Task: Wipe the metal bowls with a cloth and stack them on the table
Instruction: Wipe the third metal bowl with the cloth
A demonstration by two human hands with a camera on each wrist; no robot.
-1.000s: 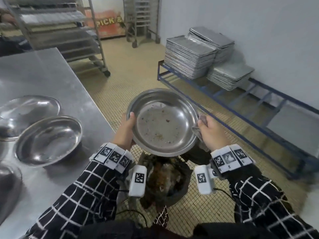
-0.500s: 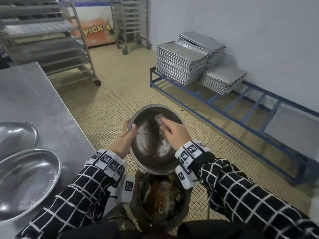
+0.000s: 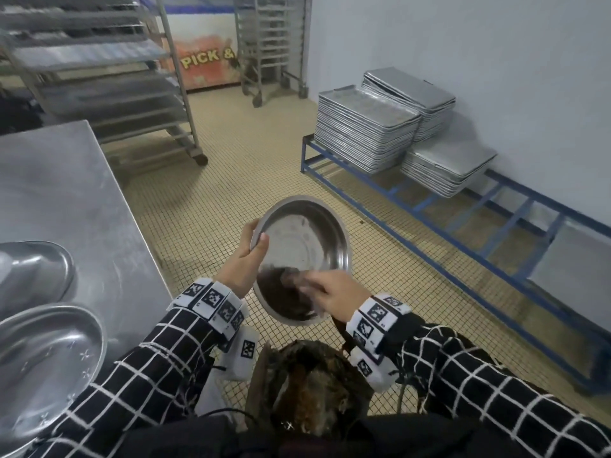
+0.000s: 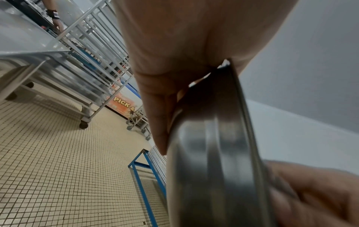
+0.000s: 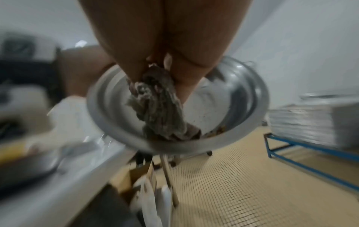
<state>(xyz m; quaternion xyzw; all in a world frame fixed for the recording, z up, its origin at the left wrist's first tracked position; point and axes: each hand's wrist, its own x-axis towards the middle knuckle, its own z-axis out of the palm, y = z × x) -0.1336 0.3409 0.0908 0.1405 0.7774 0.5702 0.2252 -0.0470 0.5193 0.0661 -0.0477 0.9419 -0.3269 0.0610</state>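
Item: metal bowl, tilted, held off the bench edge above the floor; our left hand grips its rim. Our right hand pinches a grey cloth inside the bowl. Two more bowls rest on the bench.

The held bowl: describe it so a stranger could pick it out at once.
Right of the steel table, over the tiled floor and a dark bin, the left hand grips a round metal bowl by its rim. The right hand presses a cloth inside it. Unlike the bowls on the table, it is tilted, in the air.
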